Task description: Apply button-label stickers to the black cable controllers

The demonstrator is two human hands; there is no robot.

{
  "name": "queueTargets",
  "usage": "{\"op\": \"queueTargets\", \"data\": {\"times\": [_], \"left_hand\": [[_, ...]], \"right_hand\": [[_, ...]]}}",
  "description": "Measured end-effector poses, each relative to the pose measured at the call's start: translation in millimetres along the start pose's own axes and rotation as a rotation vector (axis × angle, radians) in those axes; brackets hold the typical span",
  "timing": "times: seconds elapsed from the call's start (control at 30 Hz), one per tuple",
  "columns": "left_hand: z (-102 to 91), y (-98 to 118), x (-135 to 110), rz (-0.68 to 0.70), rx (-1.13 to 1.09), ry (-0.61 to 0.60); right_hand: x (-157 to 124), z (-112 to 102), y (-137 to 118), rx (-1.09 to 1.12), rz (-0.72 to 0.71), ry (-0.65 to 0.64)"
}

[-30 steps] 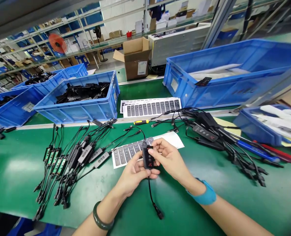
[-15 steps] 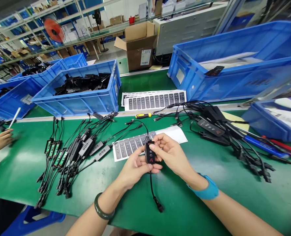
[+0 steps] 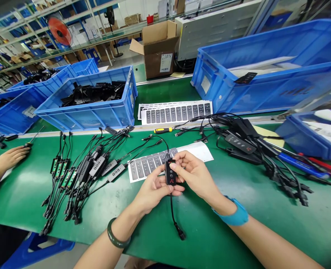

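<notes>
A small black inline controller box point(image 3: 170, 177) with red marks and round buttons is held between my two hands, a cable running out of each end. My left hand point(image 3: 155, 189) is closed around its lower left side, fingers behind it. With thumb and fingers, my right hand point(image 3: 194, 173) grips its upper right part, the thumb on the front face. Just behind lies a sheet of grey label stickers point(image 3: 145, 168). The lower cable ends in a black connector point(image 3: 180, 233) over the green table point(image 3: 210, 239).
Controllers with cables and bare circuit boards point(image 3: 89, 172) lie to the left; finished-looking ones point(image 3: 240, 144) lie right. A yellow screwdriver point(image 3: 163, 130) and label sheets point(image 3: 178, 113) are behind. Blue bins point(image 3: 87, 114) line the back. A co-worker's hand point(image 3: 12, 158) holds another screwdriver at left.
My hands and the controller stay nearly still. At the left, the co-worker's hand has moved right and lies lower, with a screwdriver now showing there instead of a white blurred stick.
</notes>
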State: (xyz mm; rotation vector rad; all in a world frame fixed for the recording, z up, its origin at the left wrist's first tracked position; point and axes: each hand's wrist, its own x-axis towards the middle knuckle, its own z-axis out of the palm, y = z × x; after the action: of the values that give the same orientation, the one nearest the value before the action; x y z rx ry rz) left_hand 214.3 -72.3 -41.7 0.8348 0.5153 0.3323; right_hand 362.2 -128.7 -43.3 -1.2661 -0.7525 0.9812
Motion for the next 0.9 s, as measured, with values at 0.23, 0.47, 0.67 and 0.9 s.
{"op": "queueTargets", "data": {"times": [0.23, 0.47, 0.67, 0.9], "left_hand": [[0.1, -0.2, -0.2, 0.004, 0.005, -0.004], [0.5, 0.3, 0.0, 0.006, 0.012, -0.007], [2.4, 0.5, -0.2, -0.002, 0.038, 0.020], [2.7, 1.4, -0.7, -0.008, 0.093, 0.031]], "right_hand": [[-1.3, -0.7, 2.3, -0.012, 0.000, 0.000], [-1.5, 1.4, 1.0, -0.018, 0.043, 0.010], [-1.6, 1.7, 1.1, -0.033, 0.026, 0.030], [-1.7, 3.7, -0.4, -0.015, 0.025, 0.035]]}}
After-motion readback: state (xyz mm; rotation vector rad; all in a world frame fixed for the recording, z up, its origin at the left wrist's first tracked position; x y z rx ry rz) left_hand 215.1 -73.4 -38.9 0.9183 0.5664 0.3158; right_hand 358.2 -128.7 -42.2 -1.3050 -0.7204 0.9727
